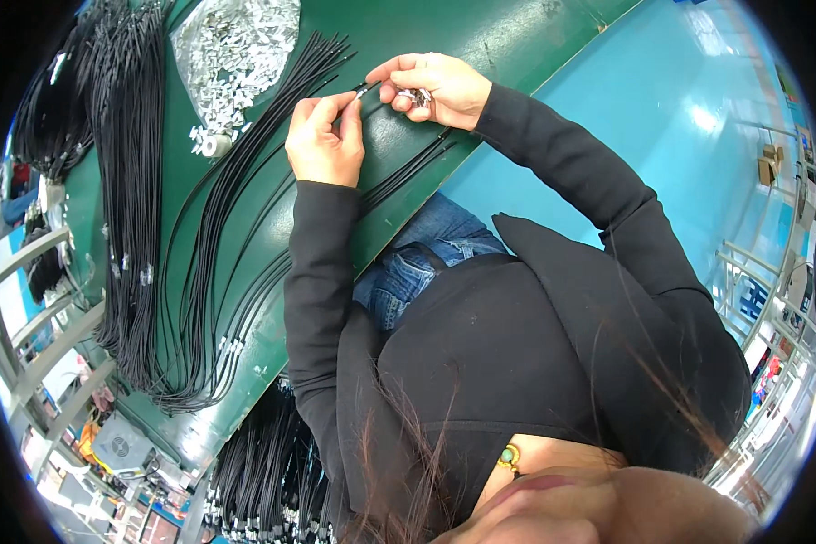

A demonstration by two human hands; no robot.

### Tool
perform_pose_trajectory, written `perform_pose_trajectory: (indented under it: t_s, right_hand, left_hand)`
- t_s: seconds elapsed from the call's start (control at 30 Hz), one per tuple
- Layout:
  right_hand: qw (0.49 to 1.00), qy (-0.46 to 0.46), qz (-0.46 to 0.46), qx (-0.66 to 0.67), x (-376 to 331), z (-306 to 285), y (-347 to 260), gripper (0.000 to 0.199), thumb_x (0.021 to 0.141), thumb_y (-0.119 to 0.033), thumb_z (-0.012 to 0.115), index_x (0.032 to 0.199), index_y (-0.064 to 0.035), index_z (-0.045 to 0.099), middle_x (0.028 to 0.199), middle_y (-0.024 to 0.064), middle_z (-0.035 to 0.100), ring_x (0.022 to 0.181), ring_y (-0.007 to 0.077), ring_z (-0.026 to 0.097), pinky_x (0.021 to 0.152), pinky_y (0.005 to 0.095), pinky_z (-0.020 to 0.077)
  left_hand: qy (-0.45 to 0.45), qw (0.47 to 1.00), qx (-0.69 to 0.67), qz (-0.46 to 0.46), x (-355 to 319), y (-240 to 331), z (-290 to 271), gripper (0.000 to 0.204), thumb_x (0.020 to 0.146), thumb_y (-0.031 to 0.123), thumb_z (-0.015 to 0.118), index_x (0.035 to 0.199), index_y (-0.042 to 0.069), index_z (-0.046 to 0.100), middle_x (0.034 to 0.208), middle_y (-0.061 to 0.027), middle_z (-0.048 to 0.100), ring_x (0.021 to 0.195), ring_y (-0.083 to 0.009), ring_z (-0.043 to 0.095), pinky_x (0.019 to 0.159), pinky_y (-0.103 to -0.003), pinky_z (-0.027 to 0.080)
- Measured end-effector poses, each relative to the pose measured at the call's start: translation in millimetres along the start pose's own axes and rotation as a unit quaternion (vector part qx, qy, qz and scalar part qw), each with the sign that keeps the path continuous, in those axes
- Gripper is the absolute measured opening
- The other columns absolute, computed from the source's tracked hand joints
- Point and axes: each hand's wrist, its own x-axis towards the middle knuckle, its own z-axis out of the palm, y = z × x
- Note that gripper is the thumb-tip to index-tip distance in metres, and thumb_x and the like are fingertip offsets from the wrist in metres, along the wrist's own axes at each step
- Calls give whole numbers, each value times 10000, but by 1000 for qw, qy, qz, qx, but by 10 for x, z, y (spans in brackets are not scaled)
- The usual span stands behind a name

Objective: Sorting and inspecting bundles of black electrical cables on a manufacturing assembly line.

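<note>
From the head view, your green table [426,36] runs diagonally, its near edge cutting just under your wrists, with blue floor [662,118] open beyond it. Your left hand [322,140] pinches the end of a thin black cable [358,91] between thumb and fingers. Your right hand [431,88] meets it at that tip, fingers closed around small metal pieces [419,95]. The hands are nearly touching, forearms raised over the table edge. A loose fan of black cables [245,181] lies just beside your left hand, a heap of silver metal parts [231,50] sits farther up, and bundled cables [131,181] crowd the far side.
</note>
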Motion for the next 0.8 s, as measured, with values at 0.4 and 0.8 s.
perform_pose_trajectory:
  t_s: [0.4, 0.8]
  right_hand:
    - [986, 19, -23, -165, -15, -69, -60, 212, 906, -107, 506, 1088, 1, 521, 838, 34, 560, 636, 40, 470, 479, 149, 381]
    - [996, -8, -19, -87, -6, -58, -24, 194, 910, -129, 517, 1050, 5, 530, 845, 71, 591, 620, 55, 486, 483, 153, 401]
  left_hand:
    - [-4, 1000, 5, 8, -36, 31, -6, 69, 758, 35, 672, 824, 32, 651, 769, -95, 570, 552, -158, 571, 498, -253, 484]
    - [-9, 1000, 8, -11, -27, 3, -22, 75, 768, 43, 671, 843, 38, 667, 728, -68, 578, 573, -131, 560, 531, -242, 460]
